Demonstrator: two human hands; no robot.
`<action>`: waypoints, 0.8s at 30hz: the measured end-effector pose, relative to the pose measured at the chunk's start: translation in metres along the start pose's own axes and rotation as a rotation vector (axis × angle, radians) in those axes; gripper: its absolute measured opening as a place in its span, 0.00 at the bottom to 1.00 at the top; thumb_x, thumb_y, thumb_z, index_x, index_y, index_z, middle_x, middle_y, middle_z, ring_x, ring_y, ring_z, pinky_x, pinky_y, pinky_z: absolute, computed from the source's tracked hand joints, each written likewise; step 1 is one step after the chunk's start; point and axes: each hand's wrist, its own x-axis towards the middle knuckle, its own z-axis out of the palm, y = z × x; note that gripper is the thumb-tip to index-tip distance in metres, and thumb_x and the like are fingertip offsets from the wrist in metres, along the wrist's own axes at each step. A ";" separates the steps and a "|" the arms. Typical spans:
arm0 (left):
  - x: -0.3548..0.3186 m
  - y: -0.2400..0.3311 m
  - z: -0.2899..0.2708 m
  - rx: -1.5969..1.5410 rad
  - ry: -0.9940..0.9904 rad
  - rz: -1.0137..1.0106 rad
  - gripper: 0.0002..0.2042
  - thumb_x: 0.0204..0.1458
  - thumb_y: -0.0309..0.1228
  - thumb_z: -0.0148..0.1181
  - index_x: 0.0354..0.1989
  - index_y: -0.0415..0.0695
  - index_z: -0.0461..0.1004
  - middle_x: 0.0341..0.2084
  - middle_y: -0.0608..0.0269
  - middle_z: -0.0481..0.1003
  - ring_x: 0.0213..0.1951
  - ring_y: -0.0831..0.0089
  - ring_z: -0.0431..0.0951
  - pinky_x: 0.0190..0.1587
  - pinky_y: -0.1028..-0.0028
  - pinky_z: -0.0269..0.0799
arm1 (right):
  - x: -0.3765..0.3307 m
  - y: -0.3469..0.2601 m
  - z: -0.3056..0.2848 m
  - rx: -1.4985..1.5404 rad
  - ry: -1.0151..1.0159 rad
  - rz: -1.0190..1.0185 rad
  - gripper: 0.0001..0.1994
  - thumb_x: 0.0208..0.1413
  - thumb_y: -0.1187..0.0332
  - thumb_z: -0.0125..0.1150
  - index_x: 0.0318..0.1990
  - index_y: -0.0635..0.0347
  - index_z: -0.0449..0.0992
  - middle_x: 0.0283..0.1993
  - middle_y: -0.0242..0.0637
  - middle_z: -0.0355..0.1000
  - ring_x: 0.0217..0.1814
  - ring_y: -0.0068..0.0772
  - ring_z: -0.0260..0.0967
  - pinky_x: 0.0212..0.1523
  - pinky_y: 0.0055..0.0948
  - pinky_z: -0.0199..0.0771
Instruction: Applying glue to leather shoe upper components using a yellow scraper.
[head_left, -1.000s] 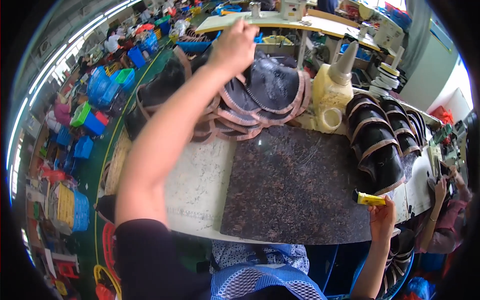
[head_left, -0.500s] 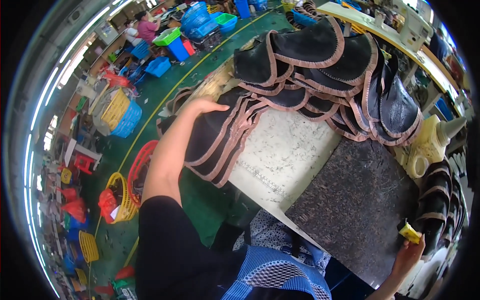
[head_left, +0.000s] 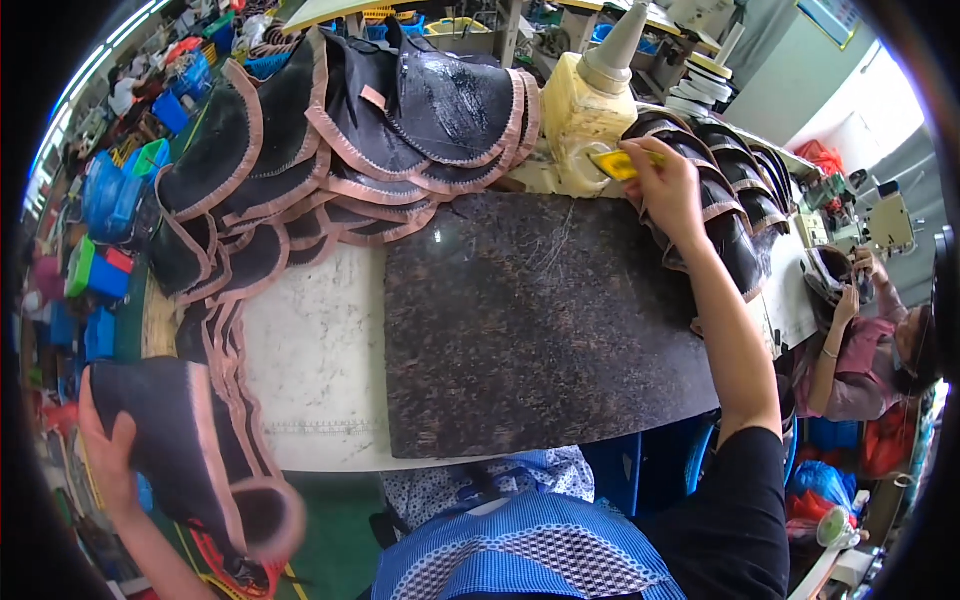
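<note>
Left hand (head_left: 116, 468): clamped on black piece (head_left: 165, 405), at left end of counter (head_left: 312, 350)
Right hand (head_left: 660, 188): pinching yellow tool (head_left: 618, 166) at side opening of bottle (head_left: 590, 108)
Done: piece and tool both gripped, well apart
Piles (head_left: 455, 100): behind and beside board (head_left: 540, 320); unclear how many finished

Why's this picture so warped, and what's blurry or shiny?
Head view: the front edge of the dark slab bows from the fisheye lens; same view, the black piece in the left hand blurs at its curled end; there too, white sheen streaks a stacked piece.
</note>
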 end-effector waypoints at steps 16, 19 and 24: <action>0.001 -0.008 0.294 -0.086 -0.745 -0.075 0.26 0.57 0.27 0.66 0.62 0.42 0.63 0.32 0.66 0.74 0.35 0.78 0.74 0.41 0.76 0.71 | -0.050 0.007 0.027 1.031 -0.190 0.779 0.14 0.70 0.61 0.55 0.44 0.65 0.77 0.28 0.31 0.76 0.16 0.13 0.66 0.15 0.07 0.65; -0.015 -0.020 0.308 -0.147 -0.643 -0.101 0.21 0.57 0.27 0.66 0.58 0.43 0.68 0.31 0.65 0.76 0.32 0.76 0.74 0.39 0.73 0.71 | -0.098 -0.049 0.066 0.673 -0.510 0.598 0.15 0.69 0.61 0.54 0.46 0.67 0.78 0.30 0.40 0.79 0.18 0.21 0.73 0.17 0.15 0.70; -0.017 -0.019 0.315 -0.031 -0.552 0.056 0.17 0.55 0.28 0.66 0.52 0.42 0.73 0.31 0.59 0.80 0.31 0.68 0.78 0.38 0.70 0.73 | -0.108 -0.049 0.115 0.334 -0.274 0.257 0.14 0.73 0.64 0.48 0.46 0.66 0.76 0.35 0.41 0.78 0.21 0.22 0.75 0.21 0.19 0.75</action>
